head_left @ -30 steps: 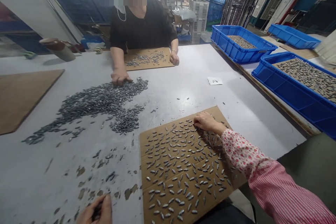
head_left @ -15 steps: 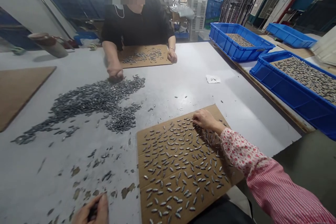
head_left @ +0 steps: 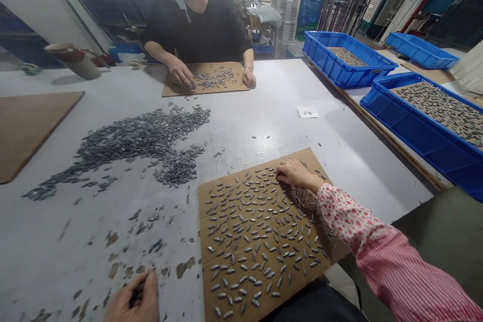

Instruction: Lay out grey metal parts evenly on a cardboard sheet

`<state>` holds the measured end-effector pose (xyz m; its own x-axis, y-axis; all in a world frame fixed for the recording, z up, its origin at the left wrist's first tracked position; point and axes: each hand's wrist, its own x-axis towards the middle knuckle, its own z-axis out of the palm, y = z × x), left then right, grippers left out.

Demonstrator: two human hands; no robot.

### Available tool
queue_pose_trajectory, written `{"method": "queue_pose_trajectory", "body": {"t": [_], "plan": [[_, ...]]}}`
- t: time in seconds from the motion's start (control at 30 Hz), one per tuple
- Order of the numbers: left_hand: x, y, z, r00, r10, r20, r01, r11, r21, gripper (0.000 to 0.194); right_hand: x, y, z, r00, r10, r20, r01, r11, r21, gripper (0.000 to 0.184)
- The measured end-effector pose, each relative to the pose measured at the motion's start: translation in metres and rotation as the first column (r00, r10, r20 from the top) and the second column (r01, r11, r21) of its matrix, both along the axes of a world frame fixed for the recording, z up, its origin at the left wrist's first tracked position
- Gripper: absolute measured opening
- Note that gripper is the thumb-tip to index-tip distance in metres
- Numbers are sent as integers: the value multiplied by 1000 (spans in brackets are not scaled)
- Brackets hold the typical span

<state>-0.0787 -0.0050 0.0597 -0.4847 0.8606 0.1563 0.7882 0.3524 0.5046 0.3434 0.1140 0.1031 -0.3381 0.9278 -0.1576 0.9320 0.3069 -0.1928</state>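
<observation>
Near the bottom left, my left hand (head_left: 134, 298) is closed above the white tabletop, fingers curled; something dark shows inside the curl, too unclear to name. My right hand (head_left: 293, 173) rests at the far part of a brown cardboard sheet (head_left: 206, 211), fingertips bent down and pressed together among small grey metal pieces (head_left: 260, 237). What those fingertips hold, if anything, is hidden. Many such spindle-shaped pieces lie spread singly over the cardboard. Farther left on the table is a large heap of the same pieces (head_left: 128, 138).
Across the table, a co-worker's hand (head_left: 181, 74) touches pieces on another cardboard sheet (head_left: 241, 68). Blue trays (head_left: 415, 131) stand along the right, two holding pieces. A bare brown board (head_left: 33, 121) lies left; a cup (head_left: 73, 60) stands behind it. A white scrap (head_left: 307, 112) lies right of centre.
The co-worker's hand has moved from the heap back onto their cardboard sheet. My right hand stays at nearly the same spot on the cardboard, and my left hand has hardly shifted.
</observation>
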Motion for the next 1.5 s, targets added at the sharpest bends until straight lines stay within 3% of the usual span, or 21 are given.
{"method": "queue_pose_trajectory", "body": {"t": [0.27, 0.53, 0.67, 0.97, 1.17, 1.33, 1.5], "plan": [[1, -2, 3, 1000, 8, -14, -8, 1000, -6, 43, -2, 2, -2, 1000, 25, -17, -25, 1000, -9, 13], [-1, -2, -3, 998, -24, -66, 26, 999, 26, 47, -4, -2, 4, 994, -79, -73, 78, 997, -10, 12], [-2, -2, -5, 998, -23, -64, 25, 999, 29, 45, -1, -8, 2, 998, -2, -61, 2, 1000, -1, 13], [2, -2, 4, 999, -21, -25, 21, 999, 25, 42, 3, -13, 8, 992, 124, 13, -123, 991, -51, 11], [-1, -5, -1, 996, -48, -71, 51, 998, 34, 41, -10, -16, 3, 989, 133, -61, -133, 991, -10, 13], [-4, -5, -7, 991, -67, -113, 76, 994, 77, 40, -20, -18, 8, 991, 129, -20, -129, 992, -5, 12], [-7, -3, -12, 994, -60, -88, 67, 995, 77, 42, -24, -19, 0, 994, 110, 22, -110, 994, 22, 16]]}}
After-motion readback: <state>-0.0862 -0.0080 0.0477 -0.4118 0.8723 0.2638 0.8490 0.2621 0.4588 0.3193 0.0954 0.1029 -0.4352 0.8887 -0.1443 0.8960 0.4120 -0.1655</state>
